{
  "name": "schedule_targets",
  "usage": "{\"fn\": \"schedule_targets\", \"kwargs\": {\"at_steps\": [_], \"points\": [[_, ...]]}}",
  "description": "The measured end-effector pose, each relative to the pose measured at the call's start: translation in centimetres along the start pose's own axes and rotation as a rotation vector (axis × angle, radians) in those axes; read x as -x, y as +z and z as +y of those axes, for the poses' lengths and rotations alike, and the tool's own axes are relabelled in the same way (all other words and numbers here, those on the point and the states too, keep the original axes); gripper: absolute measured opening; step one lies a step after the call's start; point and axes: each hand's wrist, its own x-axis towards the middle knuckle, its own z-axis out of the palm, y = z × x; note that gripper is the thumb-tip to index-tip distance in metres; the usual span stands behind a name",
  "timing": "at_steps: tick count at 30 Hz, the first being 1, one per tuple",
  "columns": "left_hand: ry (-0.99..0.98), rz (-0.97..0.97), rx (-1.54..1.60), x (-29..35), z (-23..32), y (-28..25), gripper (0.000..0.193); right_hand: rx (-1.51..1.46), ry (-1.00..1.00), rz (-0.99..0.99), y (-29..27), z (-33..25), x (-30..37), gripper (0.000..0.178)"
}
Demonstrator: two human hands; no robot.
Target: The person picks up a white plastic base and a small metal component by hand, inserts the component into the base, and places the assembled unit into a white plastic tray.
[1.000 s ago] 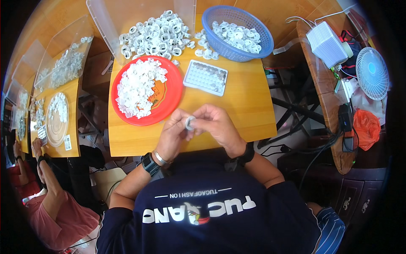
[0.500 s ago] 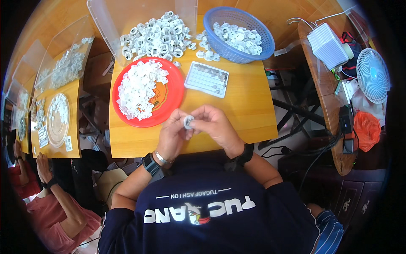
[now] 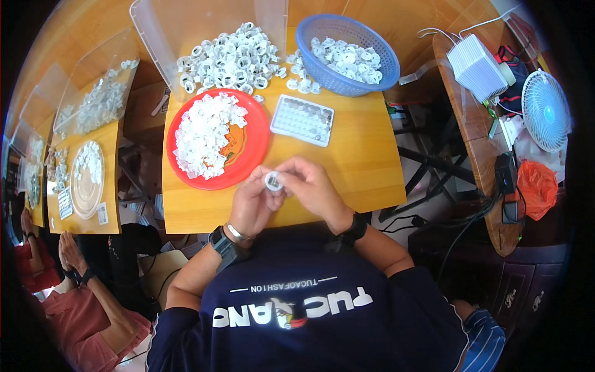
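Both my hands meet over the near edge of the wooden table [image 3: 365,161]. My left hand [image 3: 254,201] and my right hand [image 3: 313,189] pinch one small white ring-shaped plastic part [image 3: 273,181] between their fingertips. Just beyond my left hand lies a red plate [image 3: 251,152] heaped with small white pieces [image 3: 201,133]. A small clear tray [image 3: 302,119] with rows of pockets sits beyond my right hand. Farther back are a loose pile of white ring parts [image 3: 229,56] and a blue basket [image 3: 347,56] holding more of them.
A clear plastic bin [image 3: 155,31] stands behind the pile. To the left, another table [image 3: 111,155] carries a plate and bags of white parts; a person in a pink top [image 3: 80,285] sits there. On the right are a white fan [image 3: 545,111], a white box [image 3: 477,65] and cables.
My hands have stayed over the table's near edge, still working the white ring part between the fingertips. The person at the lower left has shifted.
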Motion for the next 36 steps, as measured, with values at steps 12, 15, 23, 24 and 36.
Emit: {"fn": "schedule_targets", "kwargs": {"at_steps": [12, 15, 23, 24, 36], "points": [[-0.001, -0.038, 0.06, 0.6, 0.9, -0.6, 0.014, 0.159, -0.132, 0.211, -4.0, -0.7, -0.6, 0.011], [0.011, -0.011, 0.055, 0.9, 1.3, -0.2, 0.01, 0.276, -0.147, 0.263, -5.0, -2.0, -0.9, 0.012], [-0.019, -0.017, 0.046, 0.3, 0.4, -0.3, 0.01, 0.368, -0.241, -0.046, 0.2, -1.9, -0.5, 0.017], [-0.028, -0.028, 0.075, 0.2, 0.3, -0.2, 0.011, 0.394, -0.237, -0.017, 0.4, -1.9, -0.6, 0.016], [-0.027, 0.136, -0.004, -0.7, -0.8, 0.3, 0.017, 0.496, -0.316, 0.115, 0.9, 0.0, -0.9, 0.01]]}}
